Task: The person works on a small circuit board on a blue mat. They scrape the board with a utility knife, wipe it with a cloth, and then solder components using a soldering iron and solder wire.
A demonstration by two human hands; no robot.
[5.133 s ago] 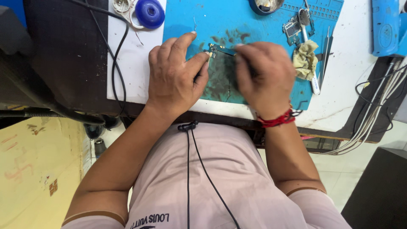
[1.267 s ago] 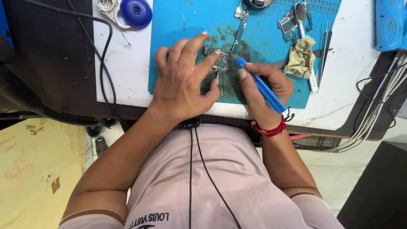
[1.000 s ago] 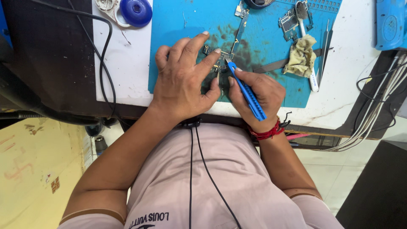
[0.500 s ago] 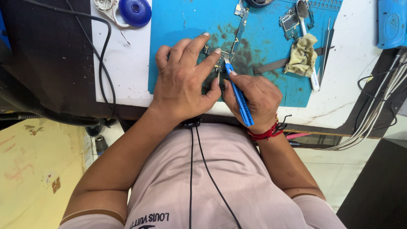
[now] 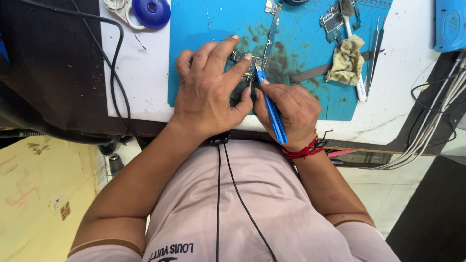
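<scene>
My left hand (image 5: 209,92) lies flat on a blue work mat (image 5: 301,43), its fingertips pressing down a small circuit board (image 5: 242,60). My right hand (image 5: 286,109) grips a blue-handled tool (image 5: 271,106) like a pen. The tool's tip rests on the board, close to my left forefinger. Most of the board is hidden under my fingers. A red thread band circles my right wrist.
On the mat lie a second small board (image 5: 332,19), a narrow strip board (image 5: 273,24), a yellowish rag (image 5: 345,60), a brush (image 5: 357,73), tweezers (image 5: 374,48) and a dark flat strip (image 5: 315,73). A blue round reel (image 5: 151,12) sits upper left. Cables (image 5: 432,131) hang at right.
My right hand swung the blue tool from slanting out to the right to nearly upright over the board, and moved closer to my left hand. My left hand stayed put.
</scene>
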